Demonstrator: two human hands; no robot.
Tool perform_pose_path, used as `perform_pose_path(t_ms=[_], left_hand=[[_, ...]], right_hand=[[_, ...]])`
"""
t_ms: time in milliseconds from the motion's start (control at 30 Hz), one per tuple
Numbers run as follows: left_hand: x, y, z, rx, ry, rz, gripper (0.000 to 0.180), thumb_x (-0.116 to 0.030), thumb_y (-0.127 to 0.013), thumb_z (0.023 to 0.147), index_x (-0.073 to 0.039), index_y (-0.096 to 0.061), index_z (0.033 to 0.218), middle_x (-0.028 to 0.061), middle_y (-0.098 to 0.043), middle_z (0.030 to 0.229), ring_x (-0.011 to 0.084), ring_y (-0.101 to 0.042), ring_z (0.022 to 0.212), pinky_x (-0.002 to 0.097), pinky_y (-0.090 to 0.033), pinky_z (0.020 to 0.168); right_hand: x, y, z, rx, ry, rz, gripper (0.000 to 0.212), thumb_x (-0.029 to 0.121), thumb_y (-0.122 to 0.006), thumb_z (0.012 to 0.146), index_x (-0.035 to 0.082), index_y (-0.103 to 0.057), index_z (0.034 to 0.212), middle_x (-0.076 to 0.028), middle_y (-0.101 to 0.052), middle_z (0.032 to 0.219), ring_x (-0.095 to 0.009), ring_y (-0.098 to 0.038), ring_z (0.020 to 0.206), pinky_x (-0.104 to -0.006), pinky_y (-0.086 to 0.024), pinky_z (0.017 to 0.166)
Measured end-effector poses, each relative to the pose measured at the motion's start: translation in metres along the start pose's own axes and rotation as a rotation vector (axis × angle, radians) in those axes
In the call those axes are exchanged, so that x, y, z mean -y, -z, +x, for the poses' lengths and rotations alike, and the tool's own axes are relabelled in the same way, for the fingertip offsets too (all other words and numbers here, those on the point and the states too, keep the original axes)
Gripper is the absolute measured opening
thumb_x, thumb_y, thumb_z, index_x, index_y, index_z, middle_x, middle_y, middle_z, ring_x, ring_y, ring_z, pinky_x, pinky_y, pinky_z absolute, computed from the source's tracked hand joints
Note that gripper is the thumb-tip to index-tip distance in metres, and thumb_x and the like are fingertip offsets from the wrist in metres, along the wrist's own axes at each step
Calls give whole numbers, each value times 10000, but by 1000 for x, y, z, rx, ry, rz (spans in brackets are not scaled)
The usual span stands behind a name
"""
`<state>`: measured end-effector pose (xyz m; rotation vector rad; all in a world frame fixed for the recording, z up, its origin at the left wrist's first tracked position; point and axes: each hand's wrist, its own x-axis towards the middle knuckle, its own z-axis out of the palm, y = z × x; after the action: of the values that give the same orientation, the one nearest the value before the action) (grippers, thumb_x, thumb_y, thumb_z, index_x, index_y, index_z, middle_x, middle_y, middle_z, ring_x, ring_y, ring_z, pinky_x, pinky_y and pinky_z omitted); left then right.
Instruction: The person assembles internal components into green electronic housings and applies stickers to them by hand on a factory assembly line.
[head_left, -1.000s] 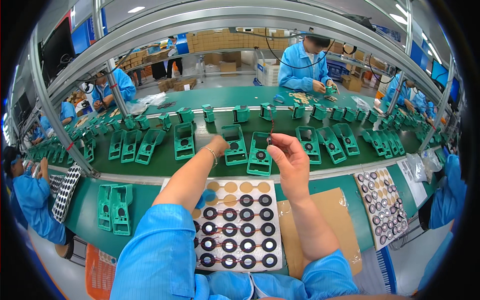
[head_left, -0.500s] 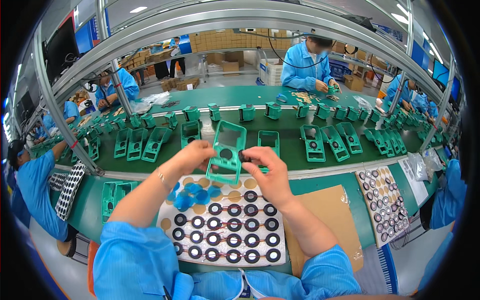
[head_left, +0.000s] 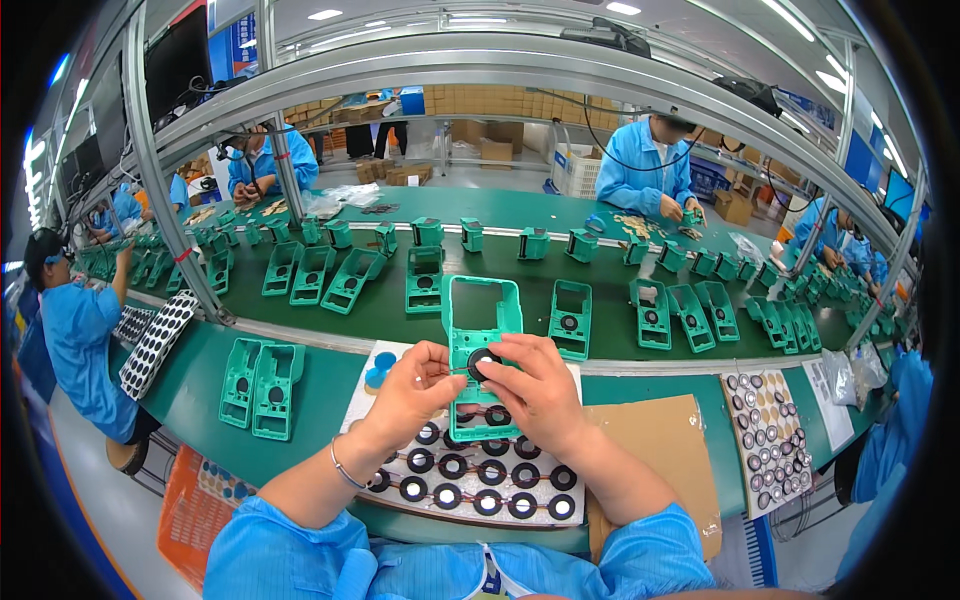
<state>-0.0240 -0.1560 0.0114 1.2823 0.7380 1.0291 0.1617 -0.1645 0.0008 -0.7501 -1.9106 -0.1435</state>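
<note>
The green plastic housing (head_left: 485,338) is in front of the person, between the two hands, over the far part of the white foam board (head_left: 556,450). I cannot tell if it touches this board. Its large rectangular opening is at the far end.

The right hand (head_left: 540,388) is grasping the round black speaker (head_left: 482,364) with thumb and fingers, at the middle of the housing. The left hand (head_left: 412,388) is bent at the left edge of the housing, its thumb close to the speaker; whether it pinches the edge or something thin, I cannot tell.

On the foam board there are rows of ring-shaped black speakers (head_left: 488,500) with white centres and thin reddish wires. Blue round films (head_left: 379,371) lie at its far left corner. A brown cardboard sheet (head_left: 655,460) lies just to the right of the board. To the left, well apart, two green housings (head_left: 272,392) lie side by side on the near table (head_left: 330,385). On the far side, the dark green conveyor belt (head_left: 612,310) carries more such housings, and beyond it a co-worker (head_left: 645,165) in blue handles a small green part.
</note>
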Motion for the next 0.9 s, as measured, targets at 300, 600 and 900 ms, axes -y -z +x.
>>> perform_pose_path(t_ms=[300,600,900], left_hand=[[-1,-5,-10,-45,-89,56,307,-26,-586,815,32,-418,1065,108,-529,976,126,-532,872,275,-519,758],[-1,-5,-15,-82,-175,82,324,-16,-603,793,19,-421,1059,93,-523,964,119,-511,862,260,-459,775],[0,-8,-22,-107,-273,58,326,6,-575,810,17,-391,1079,110,-504,1054,150,-515,980,287,-443,854]], right_hand=[[5,1,2,50,46,-48,346,-23,-678,612,69,-638,943,-101,-568,1017,-321,-513,984,-378,-475,780],[10,-4,3,50,122,-158,464,-27,-644,576,89,-618,1025,-130,-555,1087,-325,-493,1031,-406,-453,823],[14,-3,2,-105,-12,60,447,48,-667,723,44,-522,1146,-168,-434,1194,-269,-463,1068,-351,-404,892]])
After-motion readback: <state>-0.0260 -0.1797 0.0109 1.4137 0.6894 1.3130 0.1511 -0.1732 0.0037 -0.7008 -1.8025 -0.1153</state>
